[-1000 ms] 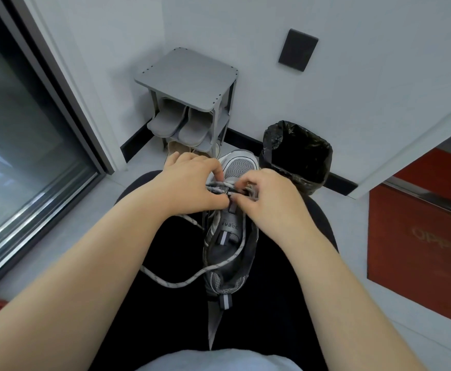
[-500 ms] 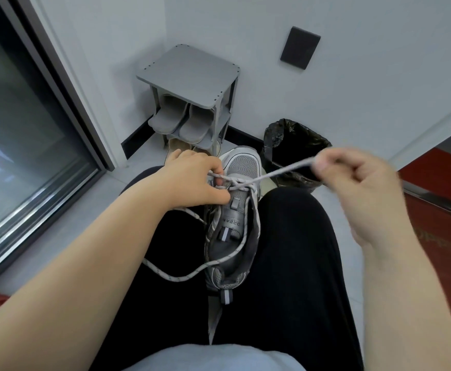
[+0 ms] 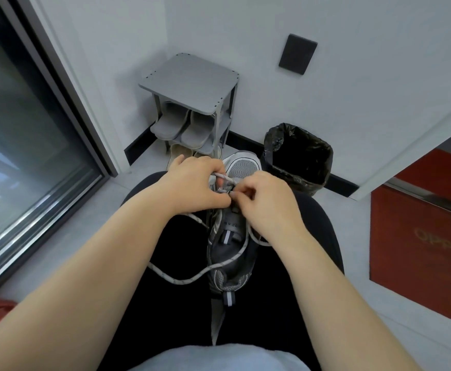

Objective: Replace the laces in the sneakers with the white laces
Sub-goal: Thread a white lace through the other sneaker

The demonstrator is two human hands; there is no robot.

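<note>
Head view: both hands are on the sneaker (image 3: 232,253), working at the toe-end eyelets. Left hand (image 3: 195,186) has its fingers curled tight, thumb and fingertips pinching the lace (image 3: 187,279) where a short loop of it stands up just beside the knuckles. Right hand (image 3: 267,204) is also curled, with thumb and forefinger pinching the same lace at the eyelets; the two hands' fingertips nearly touch. Exact eyelet can't be made out because the fingers cover it. Sneaker lies on the lap between the thighs on black trousers (image 3: 171,303), sole down, toe pointing away from the person, heel toward the body. Upper is grey, with a pale mesh toe box and striped pull tabs on the tongue and heel. Lace is light with dark flecks. Its slack runs out from under the left hand, crosses the left thigh in a wide curve, comes back over the collar of the sneaker and ends under the right wrist. Most of the eyelet rows nearer the tongue look unlaced. Beyond the knees: grey shoe rack (image 3: 192,81) with slippers (image 3: 171,124) on its shelf, and a bin (image 3: 299,156) with a black liner, just beside the sneaker's toe.
</note>
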